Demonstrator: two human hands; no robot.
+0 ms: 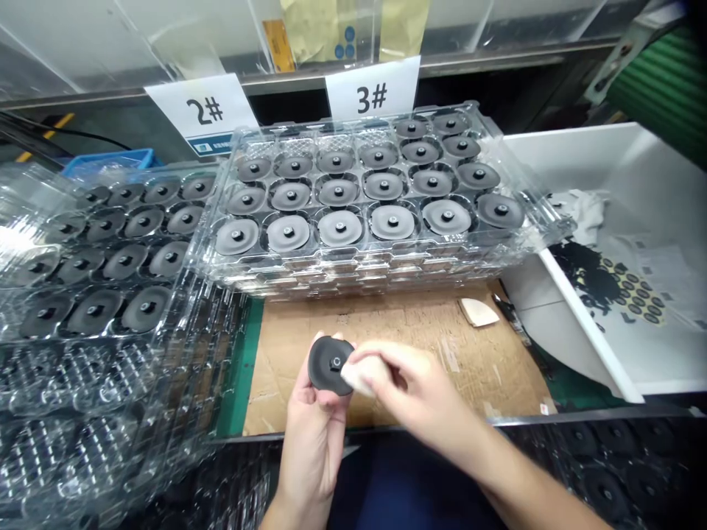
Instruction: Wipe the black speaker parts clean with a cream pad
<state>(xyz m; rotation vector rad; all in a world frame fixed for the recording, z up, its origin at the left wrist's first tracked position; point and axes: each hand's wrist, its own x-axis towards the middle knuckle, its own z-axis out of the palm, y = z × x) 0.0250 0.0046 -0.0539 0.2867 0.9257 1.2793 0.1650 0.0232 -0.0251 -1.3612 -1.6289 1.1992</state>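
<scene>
A round black disc-shaped part (321,362) with a small raised hub rests in the fingers of my left hand (317,427), its hub side facing up. My right hand (414,375) pinches a white pad or folded cloth (365,374), whose tip touches the disc beside the hub. Both hands are above a sheet of brown cardboard (298,316). Beyond them stands a stack of clear plastic trays (353,254), the top one holding rows of similar black discs (340,228). My fingers partly cover the pad.
More clear trays (182,294) of discs stand at the left. A cream wedge-shaped piece (479,312) and a dark slim tool (512,320) lie on the right of the cardboard. A white bin (596,353) with black scraps (588,276) stands at the right. Paper signs (373,88) hang behind the trays.
</scene>
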